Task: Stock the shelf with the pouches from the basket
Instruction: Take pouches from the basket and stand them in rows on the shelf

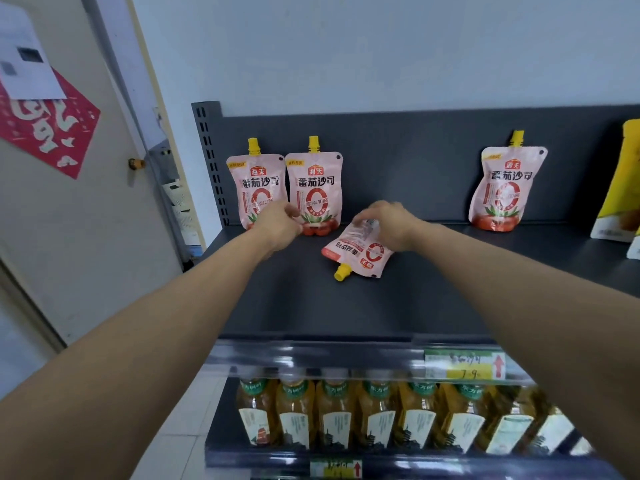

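Two pink spouted pouches with yellow caps stand upright against the back panel at the left of the dark shelf: the left pouch and a second pouch beside it. A third pouch stands alone farther right. Another pouch lies on the shelf, its yellow cap pointing toward me. My right hand grips the bottom end of that lying pouch. My left hand hovers in front of the two left pouches, fingers curled and holding nothing I can see. No basket is in view.
A yellow package stands at the shelf's right end. Several bottles of amber drink fill the lower shelf behind a price rail. A door with a red paper decoration is to the left.
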`<act>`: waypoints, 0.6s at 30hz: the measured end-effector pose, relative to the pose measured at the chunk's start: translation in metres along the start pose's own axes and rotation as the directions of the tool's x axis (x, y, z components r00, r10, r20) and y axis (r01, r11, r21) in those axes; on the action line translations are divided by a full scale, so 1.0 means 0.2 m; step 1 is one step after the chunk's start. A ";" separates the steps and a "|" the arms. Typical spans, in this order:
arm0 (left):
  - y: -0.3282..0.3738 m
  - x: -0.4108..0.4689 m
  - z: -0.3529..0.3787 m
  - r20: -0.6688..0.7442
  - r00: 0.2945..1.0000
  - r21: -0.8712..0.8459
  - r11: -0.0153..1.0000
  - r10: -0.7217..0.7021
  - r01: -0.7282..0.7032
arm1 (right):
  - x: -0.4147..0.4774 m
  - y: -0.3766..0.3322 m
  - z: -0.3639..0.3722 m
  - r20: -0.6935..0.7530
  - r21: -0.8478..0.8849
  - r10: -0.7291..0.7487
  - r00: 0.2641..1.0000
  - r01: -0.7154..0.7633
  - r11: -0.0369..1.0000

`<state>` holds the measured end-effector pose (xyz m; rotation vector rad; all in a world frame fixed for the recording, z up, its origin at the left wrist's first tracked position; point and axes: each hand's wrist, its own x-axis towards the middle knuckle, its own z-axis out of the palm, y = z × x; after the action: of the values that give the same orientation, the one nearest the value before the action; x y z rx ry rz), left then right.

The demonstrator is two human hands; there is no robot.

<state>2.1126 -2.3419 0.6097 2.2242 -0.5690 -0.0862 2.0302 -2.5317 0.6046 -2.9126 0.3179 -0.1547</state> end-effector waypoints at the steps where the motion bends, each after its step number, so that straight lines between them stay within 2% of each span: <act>1: 0.00 0.00 0.00 0.008 1.000 -0.011 1.000 0.011 -0.011 | 0.00 0.01 0.00 0.039 -0.050 -0.005 0.999 0.007 0.999; 5: 0.00 -0.02 0.02 0.117 0.991 0.022 0.997 0.070 -0.073 | 0.00 0.05 0.00 0.117 -0.101 -0.021 0.993 0.032 0.994; 10: 0.02 -0.06 0.11 0.310 0.937 0.122 0.972 0.158 -0.203 | -0.03 0.08 0.03 0.052 0.015 0.014 0.999 -0.015 1.000; 14: 0.02 -0.05 0.15 0.317 0.919 0.154 0.944 0.233 -0.293 | -0.08 0.11 0.03 0.056 0.071 0.017 0.998 -0.021 0.997; 18: 0.02 -0.04 0.18 0.320 0.917 0.072 0.959 0.238 -0.273 | -0.13 0.14 0.02 0.081 0.064 0.018 0.997 -0.023 0.998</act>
<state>2.0945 -2.3664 0.5879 2.2404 -1.0572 -0.2749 1.9996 -2.5518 0.5916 -2.8411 0.3226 -0.0433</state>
